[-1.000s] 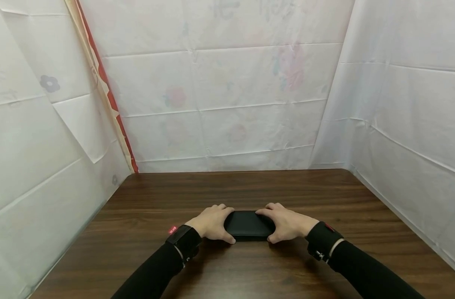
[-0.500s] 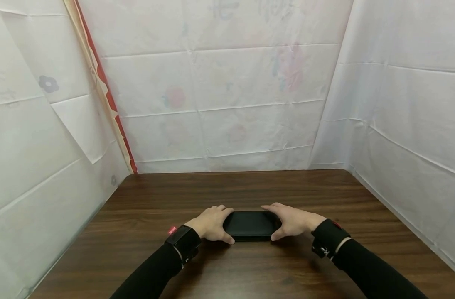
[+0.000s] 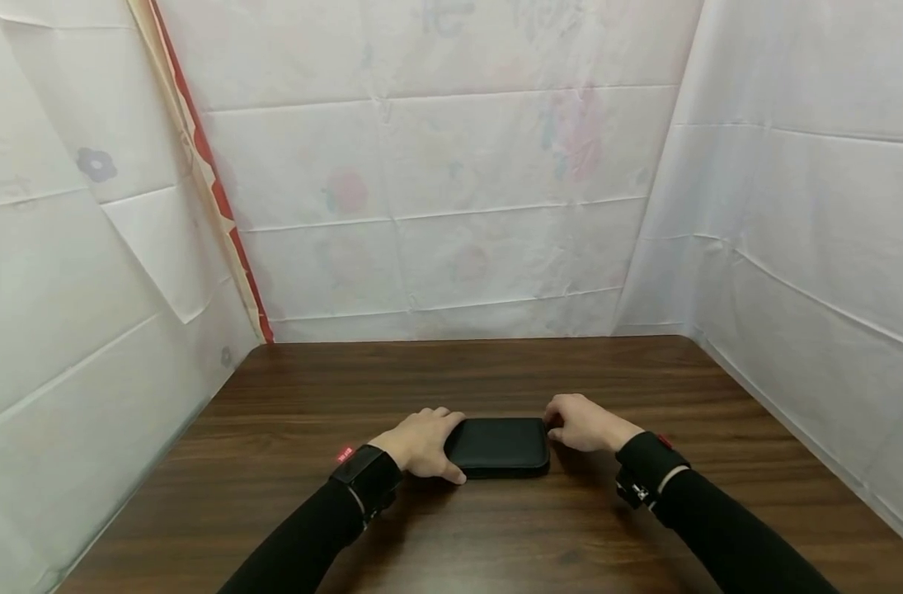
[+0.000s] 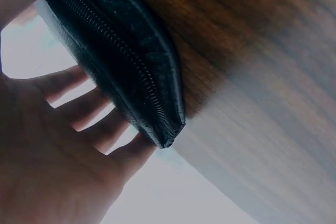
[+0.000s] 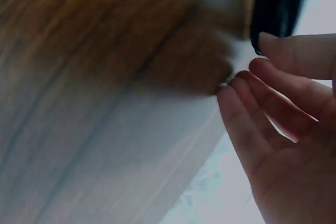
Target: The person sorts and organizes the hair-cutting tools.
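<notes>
The left hand (image 3: 421, 442) gripped the near-left end of a black zipped case (image 3: 499, 446), thumb on the edge nearest the person and fingers curled over the far edge; the left wrist view showed those fingers (image 4: 79, 111) spread along the far side of the case (image 4: 121, 56), with its zipper running down to the corner just past the fingertips. The case lay flat on the table (image 3: 496, 528), stretching rightward from that grip toward the other hand. The right hand (image 3: 585, 422) sat at the case's far-right corner, fingers loosely curled with the tips at or just beside the corner; whether they actually pinched anything could not be told. In the blurred right wrist view the fingers (image 5: 278, 98) were bent close to the case's (image 5: 278, 3) zipper edge, with nothing clearly held between them. White sheets (image 3: 451, 190) hung beyond the hands on three sides of the table.
</notes>
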`<state>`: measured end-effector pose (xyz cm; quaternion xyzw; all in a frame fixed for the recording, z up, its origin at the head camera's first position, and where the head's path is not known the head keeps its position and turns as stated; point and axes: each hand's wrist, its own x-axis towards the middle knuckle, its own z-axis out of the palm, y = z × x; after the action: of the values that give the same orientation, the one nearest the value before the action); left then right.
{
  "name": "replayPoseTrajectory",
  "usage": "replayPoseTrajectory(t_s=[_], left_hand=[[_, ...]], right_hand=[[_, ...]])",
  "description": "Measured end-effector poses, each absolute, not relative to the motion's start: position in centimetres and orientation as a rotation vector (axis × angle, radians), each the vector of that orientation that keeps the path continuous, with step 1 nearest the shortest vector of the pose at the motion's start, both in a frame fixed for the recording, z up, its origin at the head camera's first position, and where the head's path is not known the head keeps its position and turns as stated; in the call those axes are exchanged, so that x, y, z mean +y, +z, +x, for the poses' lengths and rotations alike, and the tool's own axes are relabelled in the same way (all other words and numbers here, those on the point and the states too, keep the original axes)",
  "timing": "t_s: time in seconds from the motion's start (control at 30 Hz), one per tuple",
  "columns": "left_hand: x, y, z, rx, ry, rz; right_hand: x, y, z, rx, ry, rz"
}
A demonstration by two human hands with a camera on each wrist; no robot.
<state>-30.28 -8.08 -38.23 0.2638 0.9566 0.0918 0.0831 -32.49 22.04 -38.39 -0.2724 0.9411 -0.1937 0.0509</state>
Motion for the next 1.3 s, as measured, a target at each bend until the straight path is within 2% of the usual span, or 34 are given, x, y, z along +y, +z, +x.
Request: replayPoseTrajectory(t_s=[0.63,1.3], left_hand=[[-7.6,-38.0,-30.8,2.844,0.191,0.759],[-7.4,-37.7,-30.7,2.841,0.171,0.729]], right_hand=[[19.9,-39.2,-32.9,3.06,-0.428,-0.642],[20.8,-39.5,-32.2,3.079,-0.366,-0.811]])
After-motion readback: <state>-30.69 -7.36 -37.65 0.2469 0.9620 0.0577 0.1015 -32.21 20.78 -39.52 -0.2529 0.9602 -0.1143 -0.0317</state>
